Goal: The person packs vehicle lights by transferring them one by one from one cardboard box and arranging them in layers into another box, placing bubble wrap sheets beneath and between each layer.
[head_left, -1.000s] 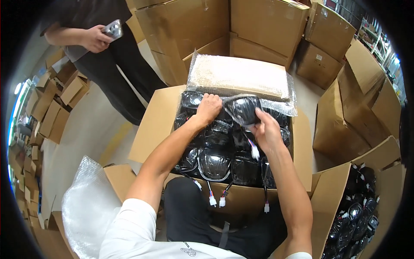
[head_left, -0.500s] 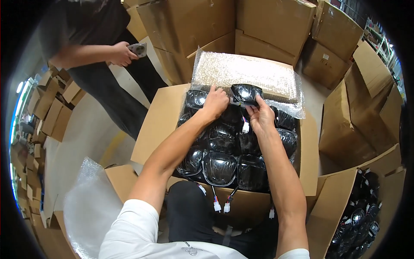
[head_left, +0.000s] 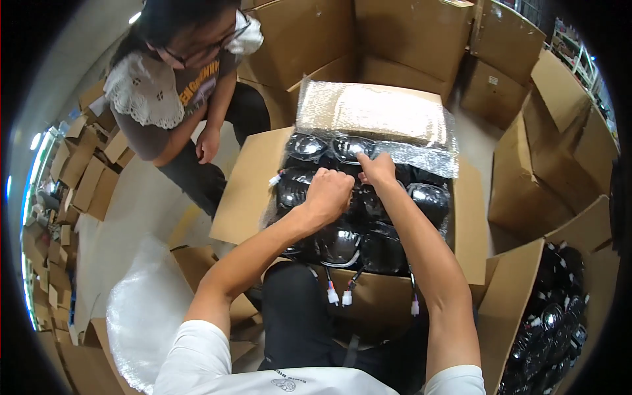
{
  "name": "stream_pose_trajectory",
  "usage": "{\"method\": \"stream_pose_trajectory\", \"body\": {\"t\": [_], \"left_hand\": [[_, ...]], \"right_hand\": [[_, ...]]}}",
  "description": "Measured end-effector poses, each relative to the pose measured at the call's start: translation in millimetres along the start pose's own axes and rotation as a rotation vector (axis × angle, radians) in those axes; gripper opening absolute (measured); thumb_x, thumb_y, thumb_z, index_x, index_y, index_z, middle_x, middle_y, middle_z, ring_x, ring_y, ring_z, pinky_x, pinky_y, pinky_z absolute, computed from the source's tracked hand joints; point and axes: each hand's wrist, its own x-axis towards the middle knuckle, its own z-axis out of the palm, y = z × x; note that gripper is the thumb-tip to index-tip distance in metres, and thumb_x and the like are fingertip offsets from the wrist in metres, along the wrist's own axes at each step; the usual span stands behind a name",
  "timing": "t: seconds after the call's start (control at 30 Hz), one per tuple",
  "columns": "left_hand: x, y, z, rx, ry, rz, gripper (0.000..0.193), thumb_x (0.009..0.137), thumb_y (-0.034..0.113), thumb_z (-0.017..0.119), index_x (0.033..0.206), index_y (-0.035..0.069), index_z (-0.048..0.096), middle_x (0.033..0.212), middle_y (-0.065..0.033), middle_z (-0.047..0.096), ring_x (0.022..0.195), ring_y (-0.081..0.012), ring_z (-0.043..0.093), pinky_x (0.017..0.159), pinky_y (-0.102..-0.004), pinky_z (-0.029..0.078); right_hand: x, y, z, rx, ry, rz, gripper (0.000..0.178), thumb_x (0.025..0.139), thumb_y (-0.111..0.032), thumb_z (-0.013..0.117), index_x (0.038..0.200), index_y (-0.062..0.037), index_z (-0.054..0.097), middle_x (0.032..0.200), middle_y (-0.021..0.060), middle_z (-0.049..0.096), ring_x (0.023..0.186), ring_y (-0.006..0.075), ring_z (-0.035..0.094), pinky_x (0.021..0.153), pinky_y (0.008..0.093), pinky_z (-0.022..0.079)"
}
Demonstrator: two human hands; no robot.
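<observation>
A cardboard box point(head_left: 471, 230) stands before me, filled with rows of glossy black lamp-like units point(head_left: 339, 243) in clear plastic wrap. Cables with white plugs point(head_left: 347, 297) hang over its near side. My right hand point(head_left: 378, 170) is at the back row, with thumb and fingers closed at the near edge of one black unit point(head_left: 349, 146). Just left of it and nearer to me, my left hand point(head_left: 329, 194) is curled closed over the units; whatever its fingers hold is hidden. Bubble wrap point(head_left: 421, 158) lies over the far side of the box.
Another person point(head_left: 191, 118) leans in at the far left beside the box. At the lower right, an open carton point(head_left: 510, 316) holds more black units. Loose bubble wrap point(head_left: 141, 316) lies at the lower left. Large cartons point(head_left: 408, 46) stand behind and to the right.
The black unit in my right hand has moved left and down into the back row. My left hand has drawn nearer to me. The other person has bent into view, with the grey object no longer visible.
</observation>
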Motion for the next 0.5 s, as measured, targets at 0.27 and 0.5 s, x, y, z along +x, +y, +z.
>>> {"method": "stream_pose_trajectory", "body": {"t": [0.27,0.5], "left_hand": [[-37.5,120.8,-68.8,-0.154,-0.243,0.384,0.013,0.089,0.017,0.066,0.084,0.006,0.063,0.078,-0.0106,0.065,0.081,-0.0301,0.065,0.076,-0.0421,0.047],[-40.2,155.9,-32.0,-0.336,-0.146,0.52,0.016,0.087,0.017,0.069,0.095,0.005,0.065,0.079,-0.0097,0.066,0.081,-0.0281,0.066,0.075,-0.0413,0.049]], "right_hand": [[-158.9,-8.9,-162.6,-0.195,0.025,-0.548,0.035,0.09,-0.027,0.069,0.107,0.003,0.072,0.093,0.0195,0.073,0.089,0.0256,0.07,0.084,0.0364,0.054],[-220.3,123.9,-459.1,-0.595,0.815,-0.238,0.025,0.089,-0.019,0.068,0.103,0.0014,0.072,0.102,0.0202,0.072,0.095,0.0315,0.069,0.085,0.0379,0.054]]}}
